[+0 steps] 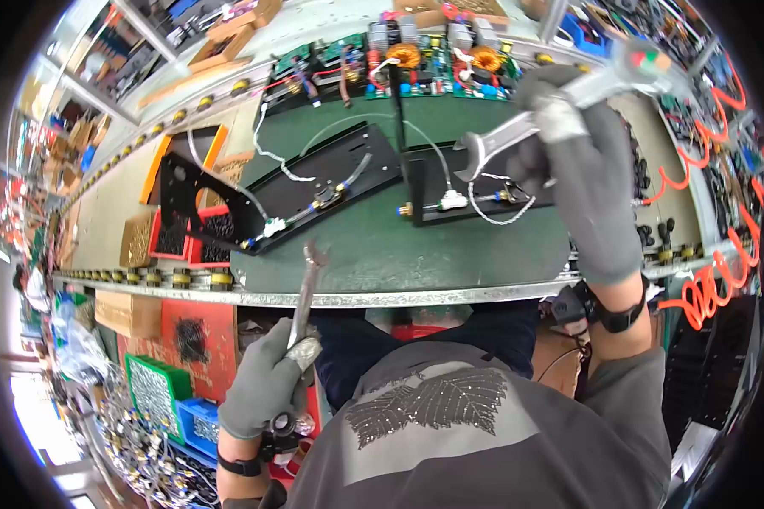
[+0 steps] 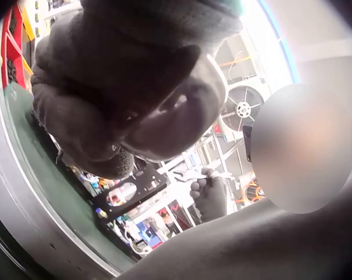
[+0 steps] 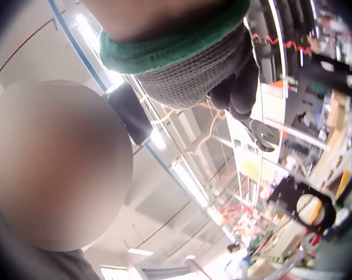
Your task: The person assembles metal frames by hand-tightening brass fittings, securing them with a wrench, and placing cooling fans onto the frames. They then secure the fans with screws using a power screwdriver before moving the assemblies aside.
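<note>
My gloved left hand [image 1: 261, 383] grips an open-ended wrench [image 1: 307, 293] in front of the bench edge, its jaw end pointing up. Raised over the right of the bench, my gloved right hand [image 1: 592, 182] holds a larger wrench [image 1: 508, 136]; both wrenches have pale wrapping near the grip. Behind and below that wrench lies a black metal bracket [image 1: 409, 182] with a brass-ended tube fitting [image 1: 454, 200] and a white braided wire. A second black bracket [image 1: 361, 153] sits to its left with a similar valve fitting [image 1: 325, 197]. The left wrist view shows the left glove [image 2: 88, 99] close up.
Circuit boards [image 1: 433, 64] with copper coils line the back of the green mat [image 1: 356, 267]. Red bins [image 1: 171, 237] of small dark parts stand at the left beside a cardboard box [image 1: 136, 240]. Coiled red air hose [image 1: 696, 301] hangs at the right.
</note>
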Demonstrator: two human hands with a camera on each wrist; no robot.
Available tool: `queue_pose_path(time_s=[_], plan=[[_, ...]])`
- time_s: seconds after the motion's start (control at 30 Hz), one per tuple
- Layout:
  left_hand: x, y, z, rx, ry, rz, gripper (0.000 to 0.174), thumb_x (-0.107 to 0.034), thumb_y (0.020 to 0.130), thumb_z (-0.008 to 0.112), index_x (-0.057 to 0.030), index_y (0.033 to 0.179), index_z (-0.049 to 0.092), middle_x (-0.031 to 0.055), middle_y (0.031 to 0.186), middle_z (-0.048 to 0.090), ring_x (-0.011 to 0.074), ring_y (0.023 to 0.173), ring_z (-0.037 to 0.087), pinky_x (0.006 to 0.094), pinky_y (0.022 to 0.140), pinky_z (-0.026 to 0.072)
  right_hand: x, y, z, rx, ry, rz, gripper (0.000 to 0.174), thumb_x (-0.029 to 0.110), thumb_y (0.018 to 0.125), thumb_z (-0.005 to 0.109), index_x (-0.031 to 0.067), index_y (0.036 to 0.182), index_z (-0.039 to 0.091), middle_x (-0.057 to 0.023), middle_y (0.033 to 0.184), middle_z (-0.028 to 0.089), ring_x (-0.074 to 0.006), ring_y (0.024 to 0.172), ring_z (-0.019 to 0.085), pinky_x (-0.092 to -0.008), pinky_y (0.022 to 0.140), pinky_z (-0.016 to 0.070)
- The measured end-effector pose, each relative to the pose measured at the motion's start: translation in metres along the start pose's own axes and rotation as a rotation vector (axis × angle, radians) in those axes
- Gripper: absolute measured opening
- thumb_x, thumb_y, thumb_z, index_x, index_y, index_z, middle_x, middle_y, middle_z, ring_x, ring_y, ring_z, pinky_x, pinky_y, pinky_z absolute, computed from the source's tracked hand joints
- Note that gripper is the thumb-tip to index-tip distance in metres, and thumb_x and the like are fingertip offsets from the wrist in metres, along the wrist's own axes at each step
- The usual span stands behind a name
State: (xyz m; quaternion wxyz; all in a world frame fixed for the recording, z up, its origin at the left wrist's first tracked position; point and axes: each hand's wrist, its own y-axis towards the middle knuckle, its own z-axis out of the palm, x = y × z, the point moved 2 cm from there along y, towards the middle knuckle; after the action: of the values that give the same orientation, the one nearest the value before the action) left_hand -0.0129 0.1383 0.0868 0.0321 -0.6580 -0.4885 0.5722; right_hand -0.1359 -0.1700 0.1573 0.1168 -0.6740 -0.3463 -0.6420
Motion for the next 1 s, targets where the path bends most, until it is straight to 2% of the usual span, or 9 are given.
queue_pose_path(time_s=[0.03, 0.1, 0.17, 0.23, 0.33, 0.5, 0.57, 0.73, 1.0], plan=[[-0.012, 0.007, 0.009, 0.042, 0.02, -0.01, 0.018, -0.019, 0.097, 0.057, -0.0025, 0.104, 0.059, 0.0025, 0.065, 0.056, 0.0088, 0.044, 0.053, 0.026, 0.041, 0.0411, -0.015, 0.008, -0.01, 0.104, -0.077, 0.021, 0.022, 0.013, 0.097, 0.055, -0.0009, 0.113, 0.061, -0.0082, 0.073, 0.062, -0.0115, 0.062, 0.06, -0.0261, 0.055, 0.0476], [-0.038, 0.016, 0.025, 0.108, 0.102, -0.076, 0.019, -0.019, 0.098, 0.056, -0.0026, 0.107, 0.059, 0.002, 0.065, 0.056, 0.009, 0.044, 0.054, 0.0253, 0.042, 0.0425, -0.061, 0.023, -0.008, 0.138, -0.168, -0.24, 0.024, 0.014, 0.094, 0.058, -0.0016, 0.111, 0.062, -0.0155, 0.076, 0.065, -0.0271, 0.064, 0.065, -0.0376, 0.061, 0.0522], [-0.05, 0.025, 0.04, 0.135, 0.137, -0.116, 0.02, -0.02, 0.098, 0.057, -0.0026, 0.108, 0.059, 0.0023, 0.066, 0.056, 0.0093, 0.044, 0.054, 0.0255, 0.042, 0.0426, -0.08, 0.029, -0.001, 0.258, -0.339, -0.164, 0.028, 0.021, 0.092, 0.058, -0.0005, 0.109, 0.063, -0.0211, 0.079, 0.065, -0.0407, 0.072, 0.065, -0.0477, 0.07, 0.0527], [-0.052, 0.034, 0.049, 0.134, 0.179, -0.096, 0.02, -0.02, 0.098, 0.057, -0.0028, 0.107, 0.059, 0.0023, 0.065, 0.056, 0.0096, 0.044, 0.054, 0.0258, 0.042, 0.0425, -0.095, 0.036, 0.014, 0.306, -0.325, -0.131, 0.031, 0.028, 0.093, 0.055, -0.0003, 0.102, 0.063, -0.0214, 0.077, 0.066, -0.042, 0.075, 0.065, -0.0508, 0.072, 0.052], [-0.057, 0.041, 0.059, 0.119, 0.212, -0.119, 0.021, -0.022, 0.098, 0.057, -0.0028, 0.106, 0.059, 0.0022, 0.065, 0.056, 0.0095, 0.044, 0.054, 0.0252, 0.042, 0.0419, -0.106, 0.045, 0.026, 0.365, -0.418, -0.096, 0.031, 0.03, 0.094, 0.053, 0.0005, 0.095, 0.062, -0.0213, 0.077, 0.067, -0.0408, 0.076, 0.066, -0.0503, 0.072, 0.0524], [-0.08, 0.041, 0.07, 0.095, 0.215, -0.26, 0.022, -0.023, 0.1, 0.056, -0.0029, 0.107, 0.058, 0.0018, 0.065, 0.055, 0.0088, 0.046, 0.054, 0.0241, 0.042, 0.0406, -0.126, 0.054, 0.047, 0.448, -0.317, -0.058, 0.031, 0.03, 0.094, 0.052, 0.0012, 0.098, 0.064, -0.0201, 0.079, 0.068, -0.0403, 0.079, 0.067, -0.0497, 0.076, 0.0526], [-0.082, 0.043, 0.072, 0.105, 0.223, -0.244, 0.022, -0.023, 0.1, 0.055, -0.0025, 0.108, 0.058, 0.0011, 0.065, 0.055, 0.0082, 0.045, 0.052, 0.023, 0.042, 0.0389, -0.127, 0.054, 0.052, 0.486, -0.316, -0.108, 0.03, 0.03, 0.097, 0.051, 0.0011, 0.101, 0.057, -0.0205, 0.073, 0.064, -0.0417, 0.073, 0.065, -0.0518, 0.068, 0.0507], [-0.083, 0.05, 0.075, 0.1, 0.23, -0.253, 0.02, -0.023, 0.101, 0.055, -0.0028, 0.103, 0.057, 0.0006, 0.064, 0.055, 0.0075, 0.045, 0.051, 0.0224, 0.042, 0.0379, -0.136, 0.055, 0.078, 0.508, -0.312, -0.109, 0.029, 0.03, 0.098, 0.048, 0.003, 0.103, 0.057, -0.0203, 0.077, 0.066, -0.0403, 0.074, 0.066, -0.0518, 0.069, 0.0521], [-0.081, 0.053, 0.07, 0.086, 0.254, -0.245, 0.018, -0.02, 0.101, 0.053, -0.0029, 0.1, 0.057, -0.0002, 0.061, 0.055, 0.0061, 0.043, 0.05, 0.022, 0.041, 0.0378, -0.137, 0.048, 0.073, 0.586, -0.258, -0.096, 0.027, 0.028, 0.098, 0.048, 0.0042, 0.109, 0.055, -0.0198, 0.074, 0.065, -0.0406, 0.073, 0.065, -0.0519, 0.069, 0.0511]])
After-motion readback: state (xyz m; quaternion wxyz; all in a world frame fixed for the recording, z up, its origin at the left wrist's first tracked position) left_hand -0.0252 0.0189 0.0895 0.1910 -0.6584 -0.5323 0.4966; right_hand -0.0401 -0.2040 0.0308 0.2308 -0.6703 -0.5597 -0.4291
